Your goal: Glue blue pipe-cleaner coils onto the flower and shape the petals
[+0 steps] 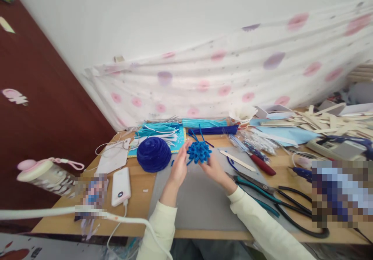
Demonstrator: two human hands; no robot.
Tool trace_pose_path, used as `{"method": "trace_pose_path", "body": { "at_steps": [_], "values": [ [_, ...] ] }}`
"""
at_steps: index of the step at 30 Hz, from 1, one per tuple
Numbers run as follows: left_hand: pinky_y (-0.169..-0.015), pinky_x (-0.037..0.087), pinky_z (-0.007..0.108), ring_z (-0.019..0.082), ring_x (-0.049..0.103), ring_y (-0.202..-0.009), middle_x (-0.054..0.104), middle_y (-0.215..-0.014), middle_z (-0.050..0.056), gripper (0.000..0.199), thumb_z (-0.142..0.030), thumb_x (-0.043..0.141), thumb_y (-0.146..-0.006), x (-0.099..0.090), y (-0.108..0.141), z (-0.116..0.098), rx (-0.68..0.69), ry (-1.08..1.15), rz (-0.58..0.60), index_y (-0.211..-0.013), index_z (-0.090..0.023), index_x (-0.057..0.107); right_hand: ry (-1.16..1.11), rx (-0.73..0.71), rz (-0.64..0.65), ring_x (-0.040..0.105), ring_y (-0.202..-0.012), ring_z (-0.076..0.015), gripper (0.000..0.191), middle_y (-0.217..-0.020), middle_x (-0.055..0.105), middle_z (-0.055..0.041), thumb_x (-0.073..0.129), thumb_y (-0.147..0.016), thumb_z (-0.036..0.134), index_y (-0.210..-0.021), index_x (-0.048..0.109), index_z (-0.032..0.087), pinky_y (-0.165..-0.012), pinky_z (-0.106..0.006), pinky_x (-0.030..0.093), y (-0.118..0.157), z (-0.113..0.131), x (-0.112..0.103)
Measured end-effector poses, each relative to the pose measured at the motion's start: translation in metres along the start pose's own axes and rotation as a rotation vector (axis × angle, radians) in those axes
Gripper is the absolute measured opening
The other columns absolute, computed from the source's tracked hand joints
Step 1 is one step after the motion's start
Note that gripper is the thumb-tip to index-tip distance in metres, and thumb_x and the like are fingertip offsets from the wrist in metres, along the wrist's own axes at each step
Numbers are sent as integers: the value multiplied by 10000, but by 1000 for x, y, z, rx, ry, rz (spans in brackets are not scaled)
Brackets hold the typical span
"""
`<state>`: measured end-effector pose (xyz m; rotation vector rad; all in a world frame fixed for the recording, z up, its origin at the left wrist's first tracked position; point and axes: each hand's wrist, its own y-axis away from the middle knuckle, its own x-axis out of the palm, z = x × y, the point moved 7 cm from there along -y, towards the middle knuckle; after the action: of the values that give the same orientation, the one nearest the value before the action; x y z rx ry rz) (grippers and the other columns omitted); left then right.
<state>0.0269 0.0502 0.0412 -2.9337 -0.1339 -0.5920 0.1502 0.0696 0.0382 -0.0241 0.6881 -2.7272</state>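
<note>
A bright blue flower of looped pipe cleaners (199,151) is held up over the grey mat, loose stem ends sticking out above it and at its lower left. My right hand (212,168) grips it from below and the right, with the fingertips partly hidden behind the loops. Along its left side, my left hand (179,166) is held with straight fingers, close to or touching the loops. Left of my hands sits a dark blue dome wrapped in pipe cleaners (154,154).
Bundles of turquoise pipe cleaners (204,123) and dark blue pipe cleaners (214,130) lie behind. On the right are a wooden stick (238,160), teal-handled pliers (256,188), black-handled scissors (291,200) and a red-handled tool (262,164). A white power bank (121,186) with a cable lies left.
</note>
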Motion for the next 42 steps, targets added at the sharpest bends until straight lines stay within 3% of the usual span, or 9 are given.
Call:
{"method": "trace_pose_path", "body": {
  "at_steps": [3,5,8,13,16,22,27,32,42],
  "values": [
    [-819,459,282,149,640,-885,707,-902,42,354,-519,561,-813,1,6,13,-198,98,-49,-926,-200,665,-469,228,231,635,-882,-240,241,-855,667,-75,605,-768,404,-878,602,190,-813,-411,496,5,-2,20],
    [-632,454,248,109,587,-585,629,-620,-4,335,-498,614,-780,13,15,33,-400,195,-23,-722,-168,636,-688,300,334,651,-840,-234,275,-830,664,-70,598,-744,416,-897,593,187,-794,-407,511,9,5,28],
    [-529,403,215,76,501,-472,545,-527,-49,329,-466,669,-737,30,23,51,-469,308,-97,-638,-166,579,-823,340,337,652,-826,-241,279,-828,664,-80,571,-713,379,-914,586,187,-784,-424,515,11,9,28],
    [-427,235,167,29,316,-382,361,-422,-103,344,-461,713,-665,30,18,50,-226,170,-312,-619,-149,575,-863,357,268,644,-820,-245,295,-855,667,-92,545,-679,354,-921,580,189,-734,-411,517,8,1,20],
    [-431,234,193,55,347,-391,418,-408,-71,386,-502,641,-707,24,14,40,-65,-97,-330,-576,-144,579,-885,351,272,634,-794,-230,297,-866,663,-92,544,-677,376,-908,574,193,-716,-395,513,8,-2,19],
    [-502,292,230,98,413,-450,500,-419,-30,329,-428,604,-763,6,16,-11,329,-767,-375,-550,-180,634,-956,367,274,608,-735,-188,250,-830,640,-59,536,-753,429,-874,541,210,-735,-390,509,10,-9,13],
    [-498,312,235,94,383,-410,441,-409,-51,371,-470,522,-831,-15,31,-51,407,-773,-532,-672,-179,688,-997,383,237,633,-851,-182,200,-894,651,-32,528,-841,412,-940,546,239,-844,-417,491,7,-14,8],
    [-692,415,267,153,536,-728,585,-749,13,249,-425,715,-696,17,38,-42,559,-852,-290,-849,-233,752,-961,326,195,575,-1112,-230,209,-1152,648,-64,587,-822,398,-970,606,251,-951,-451,445,5,-11,14],
    [-806,347,352,200,494,-797,571,-762,37,161,-359,631,-799,29,41,-22,700,-996,-487,-740,-228,704,-964,324,232,569,-1142,-218,273,-1220,633,-63,600,-822,412,-1047,603,257,-961,-414,459,9,-7,28]
  ]
}}
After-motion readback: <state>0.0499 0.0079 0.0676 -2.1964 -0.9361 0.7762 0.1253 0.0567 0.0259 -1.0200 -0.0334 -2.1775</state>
